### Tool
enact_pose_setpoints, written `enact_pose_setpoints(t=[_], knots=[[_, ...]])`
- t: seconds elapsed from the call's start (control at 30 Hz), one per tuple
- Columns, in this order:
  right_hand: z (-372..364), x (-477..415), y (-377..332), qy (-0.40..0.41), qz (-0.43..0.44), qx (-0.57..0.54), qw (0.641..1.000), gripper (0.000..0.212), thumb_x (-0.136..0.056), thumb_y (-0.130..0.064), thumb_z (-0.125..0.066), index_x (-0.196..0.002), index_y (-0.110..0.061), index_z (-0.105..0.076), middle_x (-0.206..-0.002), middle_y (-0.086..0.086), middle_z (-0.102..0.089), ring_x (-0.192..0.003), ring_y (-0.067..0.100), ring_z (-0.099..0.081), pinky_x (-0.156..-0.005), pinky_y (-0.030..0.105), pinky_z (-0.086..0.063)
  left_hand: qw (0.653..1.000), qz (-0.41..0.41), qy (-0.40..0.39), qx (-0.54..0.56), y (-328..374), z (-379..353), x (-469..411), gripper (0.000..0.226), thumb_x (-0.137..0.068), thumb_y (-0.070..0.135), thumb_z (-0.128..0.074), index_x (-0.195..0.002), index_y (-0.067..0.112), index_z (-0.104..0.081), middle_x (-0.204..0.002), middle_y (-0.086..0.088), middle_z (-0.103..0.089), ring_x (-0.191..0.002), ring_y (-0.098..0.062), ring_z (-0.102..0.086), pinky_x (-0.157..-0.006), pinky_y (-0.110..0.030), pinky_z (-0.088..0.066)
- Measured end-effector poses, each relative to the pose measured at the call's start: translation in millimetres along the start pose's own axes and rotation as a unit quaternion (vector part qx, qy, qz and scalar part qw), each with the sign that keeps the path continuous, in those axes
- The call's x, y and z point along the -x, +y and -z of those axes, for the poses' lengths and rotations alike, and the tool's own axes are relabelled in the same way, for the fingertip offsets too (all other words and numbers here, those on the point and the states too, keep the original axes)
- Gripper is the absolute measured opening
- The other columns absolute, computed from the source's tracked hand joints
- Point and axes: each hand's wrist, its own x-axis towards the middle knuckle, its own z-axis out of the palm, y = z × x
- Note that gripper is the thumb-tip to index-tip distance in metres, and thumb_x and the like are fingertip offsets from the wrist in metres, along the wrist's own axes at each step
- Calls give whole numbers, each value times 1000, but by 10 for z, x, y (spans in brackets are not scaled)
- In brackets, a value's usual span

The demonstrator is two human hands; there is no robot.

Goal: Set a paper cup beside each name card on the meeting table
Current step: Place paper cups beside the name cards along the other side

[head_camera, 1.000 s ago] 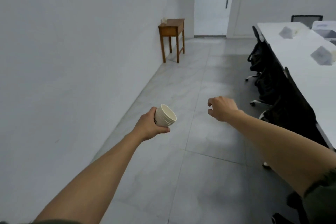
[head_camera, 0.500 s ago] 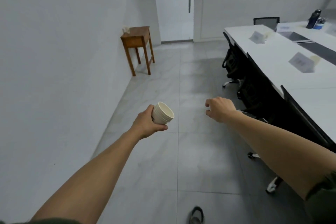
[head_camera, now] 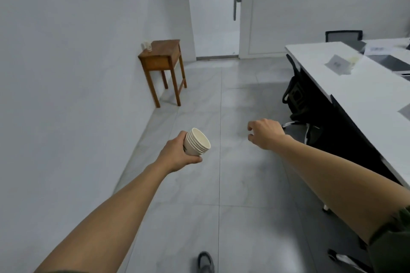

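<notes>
My left hand (head_camera: 177,155) grips a stack of several nested white paper cups (head_camera: 197,142), tilted with the mouths facing right, over the grey floor. My right hand (head_camera: 265,133) hangs beside it, loosely curled and holding nothing. The white meeting table (head_camera: 363,99) runs along the right side. A grey name card (head_camera: 338,64) stands on it with a pale paper cup (head_camera: 352,60) just behind it. The corner of another name card (head_camera: 405,111) shows at the right edge.
Black office chairs (head_camera: 297,95) are tucked along the table's near side, wheels out on the floor. A small wooden side table (head_camera: 163,60) stands against the left wall. A white door (head_camera: 215,11) closes the far end. My shoe (head_camera: 205,261) shows at the bottom.
The view has swung left and moved forward down the aisle; the side table and door look closer. Both hands hold the same pose, with the cup stack still in the left.
</notes>
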Motion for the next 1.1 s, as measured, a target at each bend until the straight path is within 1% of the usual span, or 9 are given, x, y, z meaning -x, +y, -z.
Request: enact_pose_setpoints(t=[0.17, 0.27, 0.37, 0.43, 0.53, 0.73, 0.87, 0.97, 1.1], knots=[[-135, -1408, 244, -11, -22, 1, 1000, 32, -93, -28, -55, -123, -17, -60, -115, 8, -66, -101, 31, -63, -70, 30, -41, 1000, -12, -16, 4, -162, 70, -1520, 70, -65, 37, -89, -121, 24, -49, -108, 4, -62, -96, -18, -62, -76, -39, -59], [-13, -2183, 440, -17, -42, 3, 999, 34, -93, -29, -54, -124, -18, -59, -118, 9, -66, -106, 32, -62, -75, 32, -44, 999, -29, -30, 13, -96, 238, -2423, 72, -66, 35, -89, -124, 24, -48, -109, 3, -62, -95, -18, -62, -71, -36, -58], [172, -2890, 661, -8, -61, -4, 998, 33, -92, -30, -55, -123, -18, -60, -116, 9, -66, -104, 32, -63, -77, 34, -46, 999, -37, -37, 14, 36, 390, -3328, 71, -66, 34, -89, -123, 24, -48, -107, 4, -60, -94, -17, -61, -69, -34, -58], [239, -3348, 839, -2, -74, -5, 997, 33, -92, -30, -56, -123, -19, -60, -117, 9, -66, -105, 33, -63, -76, 33, -44, 998, -46, -47, 8, 130, 401, -3898, 70, -66, 35, -89, -122, 25, -48, -106, 5, -59, -94, -17, -61, -72, -37, -60], [283, -3995, 1122, 0, -86, -6, 996, 33, -93, -29, -55, -124, -18, -60, -117, 10, -66, -105, 33, -63, -76, 34, -45, 997, -58, -56, -7, 202, 324, -4666, 73, -65, 39, -88, -123, 26, -47, -111, 4, -61, -99, -18, -61, -82, -42, -60], [113, -5593, 1845, -11, -86, -14, 996, 36, -94, -31, -53, -128, -19, -58, -120, 9, -65, -106, 31, -62, -74, 34, -43, 996, -63, -61, -21, 355, 61, -6383, 75, -67, 39, -88, -127, 24, -46, -115, 4, -60, -101, -17, -59, -82, -38, -59], [204, -6682, 2347, -23, -89, -26, 995, 36, -93, -30, -54, -127, -19, -58, -123, 9, -65, -109, 32, -62, -80, 34, -46, 997, -49, -52, -24, 538, 33, -7458, 73, -67, 40, -87, -125, 26, -45, -113, 6, -59, -100, -15, -58, -84, -36, -57], [352, -7404, 2602, -30, -82, -28, 996, 33, -91, -30, -56, -122, -18, -61, -121, 9, -65, -110, 32, -61, -85, 35, -49, 998, -34, -37, -27, 614, 105, -8176, 72, -64, 44, -87, -122, 29, -47, -113, 7, -61, -100, -15, -60, -86, -38, -57], [440, -8329, 2855, -23, -71, -27, 997, 35, -92, -32, -55, -125, -21, -59, -123, 7, -65, -112, 31, -60, -86, 34, -47, 999, -26, -36, -31, 646, 160, -9042, 74, -65, 44, -86, -124, 27, -46, -116, 5, -61, -103, -17, -60, -88, -39, -56]])
